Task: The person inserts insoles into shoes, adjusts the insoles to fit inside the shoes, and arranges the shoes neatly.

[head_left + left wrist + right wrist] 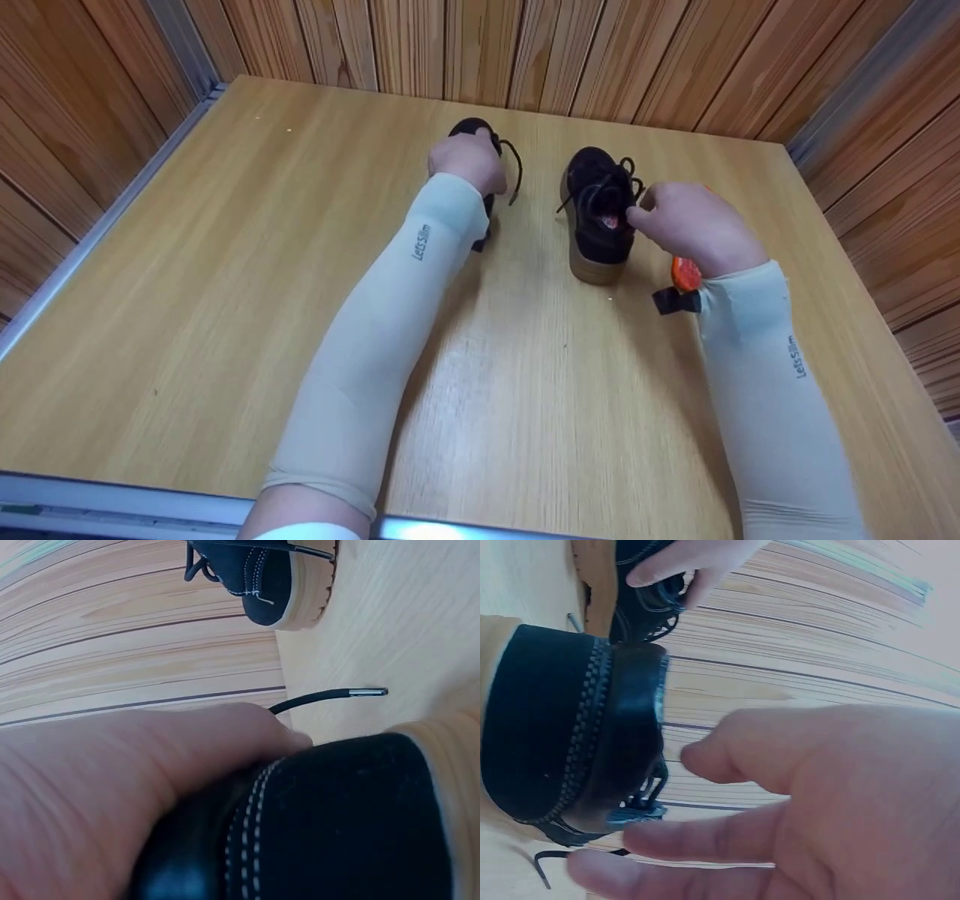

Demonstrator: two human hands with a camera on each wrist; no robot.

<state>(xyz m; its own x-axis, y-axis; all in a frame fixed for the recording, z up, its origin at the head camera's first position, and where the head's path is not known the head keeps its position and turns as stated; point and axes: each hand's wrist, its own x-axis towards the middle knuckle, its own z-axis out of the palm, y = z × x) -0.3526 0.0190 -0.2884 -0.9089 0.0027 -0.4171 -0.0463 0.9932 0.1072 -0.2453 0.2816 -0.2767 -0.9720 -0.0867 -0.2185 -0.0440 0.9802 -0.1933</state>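
Left hand [466, 159]: fingers wrapped round the left shoe [330, 825].
Right hand [686, 225]: loose, fingertips at the right shoe [598, 214] collar, gripping nothing.
Risk: the trailing lace [514, 169] may snag and drag.

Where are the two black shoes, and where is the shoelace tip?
left shoe [337, 817], left wrist view, black heel.
right shoe [600, 225], head view, black upper by the opening.
shoelace tip [367, 692], left wrist view, metal end.

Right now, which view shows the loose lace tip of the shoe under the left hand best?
The left wrist view: the lace tip lies sharp on the table beyond the left hand. The head view shows it small; the right wrist view only doubtfully.
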